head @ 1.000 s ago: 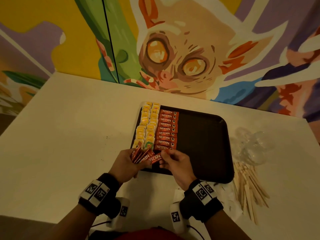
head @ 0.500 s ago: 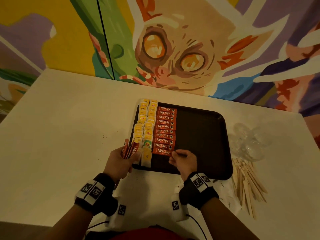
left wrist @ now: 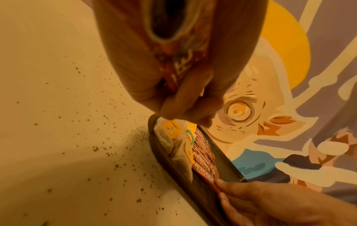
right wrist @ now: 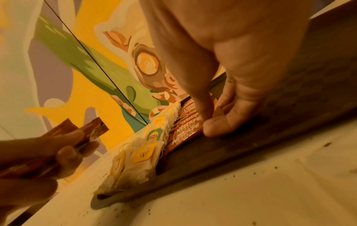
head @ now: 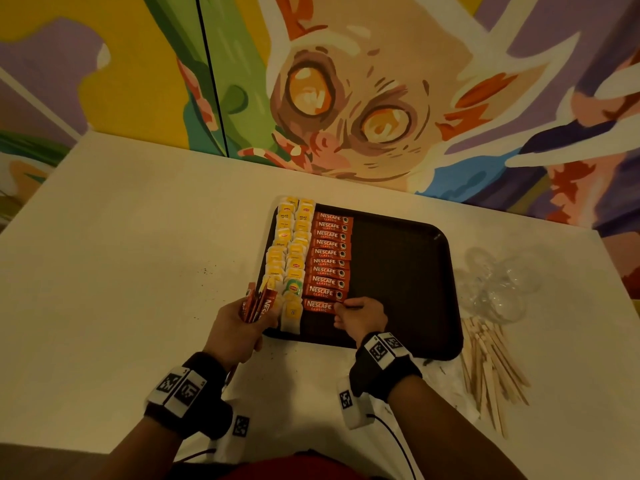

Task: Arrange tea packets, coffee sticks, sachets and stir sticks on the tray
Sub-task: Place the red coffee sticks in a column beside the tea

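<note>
On the dark tray [head: 398, 271], the right hand [head: 362, 317] pinches the nearest Nescafé stick [head: 318, 305] at the row's 6 o'clock end, beside the tea bags [head: 291, 251]. The left hand [head: 239, 327] grips spare coffee sticks [head: 258, 303] at the tray's 8 o'clock corner. Wooden stir sticks [head: 491, 368] lie on the desk [head: 121, 254] at 4 o'clock.

Coffee sticks [head: 329, 261], red, laid in a column: each reads "NESCAFE CLASSIC" in white. Two tea packets [head: 284, 216] at the far end read "RELAX". Other tea labels too small to read.
</note>
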### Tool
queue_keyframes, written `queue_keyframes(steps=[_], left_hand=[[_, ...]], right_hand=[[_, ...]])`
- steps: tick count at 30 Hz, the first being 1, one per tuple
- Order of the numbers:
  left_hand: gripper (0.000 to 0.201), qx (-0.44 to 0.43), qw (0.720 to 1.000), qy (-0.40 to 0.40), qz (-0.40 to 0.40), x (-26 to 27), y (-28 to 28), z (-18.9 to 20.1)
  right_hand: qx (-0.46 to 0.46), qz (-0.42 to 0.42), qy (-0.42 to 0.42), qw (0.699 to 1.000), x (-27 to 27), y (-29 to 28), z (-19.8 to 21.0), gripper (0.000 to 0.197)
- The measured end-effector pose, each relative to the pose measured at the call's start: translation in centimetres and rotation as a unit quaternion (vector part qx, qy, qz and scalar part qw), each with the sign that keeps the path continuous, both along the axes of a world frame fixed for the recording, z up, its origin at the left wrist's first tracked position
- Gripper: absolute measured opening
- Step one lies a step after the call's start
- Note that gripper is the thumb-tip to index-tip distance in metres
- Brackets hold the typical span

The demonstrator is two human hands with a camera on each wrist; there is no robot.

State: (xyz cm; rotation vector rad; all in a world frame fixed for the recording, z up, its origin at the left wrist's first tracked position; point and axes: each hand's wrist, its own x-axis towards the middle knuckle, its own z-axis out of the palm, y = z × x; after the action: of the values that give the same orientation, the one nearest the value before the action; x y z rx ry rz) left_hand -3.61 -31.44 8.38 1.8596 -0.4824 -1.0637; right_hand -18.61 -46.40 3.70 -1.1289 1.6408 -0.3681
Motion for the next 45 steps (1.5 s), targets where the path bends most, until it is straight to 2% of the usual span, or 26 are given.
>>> queue_keyframes(steps=[18, 23, 28, 32, 35, 37, 40, 45], left_hand=[[0.022, 0.005, 1.0, 0.014, -0.014, 0.1, -0.3, -0.6], [0.034, -0.001, 0.999, 0.042, -0.016, -0.1, -0.7, -0.7], [0.03, -0.007, 0.999, 0.045, -0.027, -0.4, -1.0, -0.3], [0.03, -0.01, 0.998, 0.05, -0.021, -0.5, -1.1, -0.1], [0.029, -0.011, 0.998, 0.054, -0.013, -0.7, -1.3, 0.0], [0.027, -0.015, 0.999, 0.045, -0.014, -0.8, -1.4, 0.2], [0.024, -0.026, 0.999, 0.03, -0.019, -0.9, -1.6, 0.6], [0.025, -0.034, 0.999, 0.024, -0.023, -0.7, -1.6, 1.0]], right_hand=[[-0.032, 0.017, 0.038, 0.999, 0.8, -0.6, -0.9, 0.025], [-0.032, 0.01, 0.047, 0.998, 0.9, -0.5, -1.0, 0.029], [-0.034, 0.013, 0.047, 0.998, 0.9, -0.4, -0.8, 0.031], [-0.079, 0.042, 0.065, 0.994, 0.8, -0.2, -0.2, 0.029], [-0.089, 0.087, 0.004, 0.992, 1.5, 0.6, 1.1, 0.021], [-0.039, 0.127, -0.094, 0.987, 2.1, 1.4, 2.3, 0.022], [0.027, 0.158, -0.225, 0.961, 2.8, 2.4, 3.4, 0.033], [0.013, 0.199, -0.25, 0.947, 2.5, 2.6, 3.7, 0.01]])
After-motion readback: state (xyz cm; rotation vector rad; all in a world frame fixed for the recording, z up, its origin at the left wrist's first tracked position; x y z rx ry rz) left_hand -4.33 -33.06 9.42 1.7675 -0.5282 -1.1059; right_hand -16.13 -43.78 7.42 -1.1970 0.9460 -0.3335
